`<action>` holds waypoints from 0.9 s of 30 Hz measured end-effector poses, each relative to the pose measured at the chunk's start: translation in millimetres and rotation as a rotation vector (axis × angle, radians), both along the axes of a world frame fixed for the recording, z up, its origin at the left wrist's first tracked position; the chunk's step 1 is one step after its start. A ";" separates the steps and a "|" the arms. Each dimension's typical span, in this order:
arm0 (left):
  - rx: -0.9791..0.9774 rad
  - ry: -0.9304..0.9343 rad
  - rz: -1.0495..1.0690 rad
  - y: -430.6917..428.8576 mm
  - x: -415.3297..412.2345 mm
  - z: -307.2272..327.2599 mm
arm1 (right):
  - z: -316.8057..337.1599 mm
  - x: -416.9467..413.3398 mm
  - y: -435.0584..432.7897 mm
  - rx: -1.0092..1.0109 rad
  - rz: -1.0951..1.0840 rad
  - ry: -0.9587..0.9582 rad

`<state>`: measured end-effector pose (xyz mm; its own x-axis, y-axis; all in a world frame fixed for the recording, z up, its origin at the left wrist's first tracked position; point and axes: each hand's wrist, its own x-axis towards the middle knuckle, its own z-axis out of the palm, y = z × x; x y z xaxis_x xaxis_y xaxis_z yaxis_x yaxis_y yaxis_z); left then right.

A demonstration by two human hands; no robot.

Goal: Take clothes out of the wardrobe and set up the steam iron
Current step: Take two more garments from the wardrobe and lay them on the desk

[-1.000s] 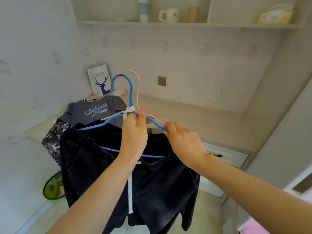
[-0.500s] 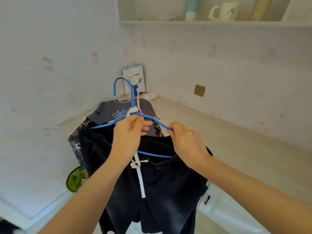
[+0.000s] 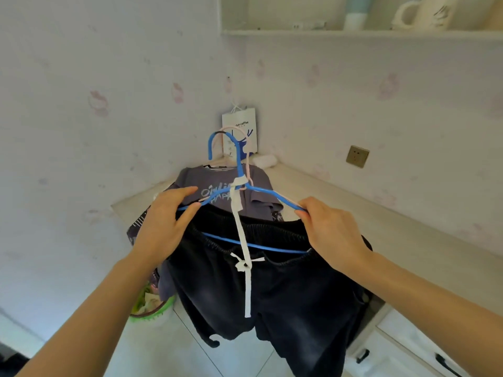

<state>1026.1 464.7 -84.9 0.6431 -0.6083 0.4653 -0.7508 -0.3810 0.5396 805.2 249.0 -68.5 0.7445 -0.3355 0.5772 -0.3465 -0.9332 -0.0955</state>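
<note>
Regrip: moved left hand [image 3: 163,227] from neck out along blue hanger [image 3: 272,246], loosely pinching wire, with right hand [image 3: 334,232] pinching opposite end. Probably readying shorts [image 3: 285,300] for removal.

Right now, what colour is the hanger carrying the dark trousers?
The hanger is bright blue; the head view shows it best.

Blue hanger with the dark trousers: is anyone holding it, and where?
The left hand pinches the blue hanger on its left sloping arm, the right hand at its right end; dark trousers hang over its bar.
</note>
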 end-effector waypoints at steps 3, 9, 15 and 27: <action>0.074 -0.062 -0.047 1.2 34.0 -3.4 | 3.9 20.9 -3.7 -0.022 -0.011 0.003; 0.054 -0.141 -0.061 -3.2 91.2 9.8 | 27.8 66.8 -5.2 -0.046 -0.047 -0.037; -0.139 -0.281 0.032 -17.1 134.3 33.8 | 58.1 117.0 -14.3 -0.061 -0.129 -0.057; -0.200 -0.508 0.207 -54.1 220.9 76.7 | 100.1 221.3 -57.3 -0.099 -0.162 -0.089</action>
<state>1246.9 410.5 -8.1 0.4055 -0.3621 0.8393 -0.8551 -0.4747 0.2084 1026.5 191.8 31.7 0.6296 -0.3855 0.6746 -0.4875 -0.8721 -0.0434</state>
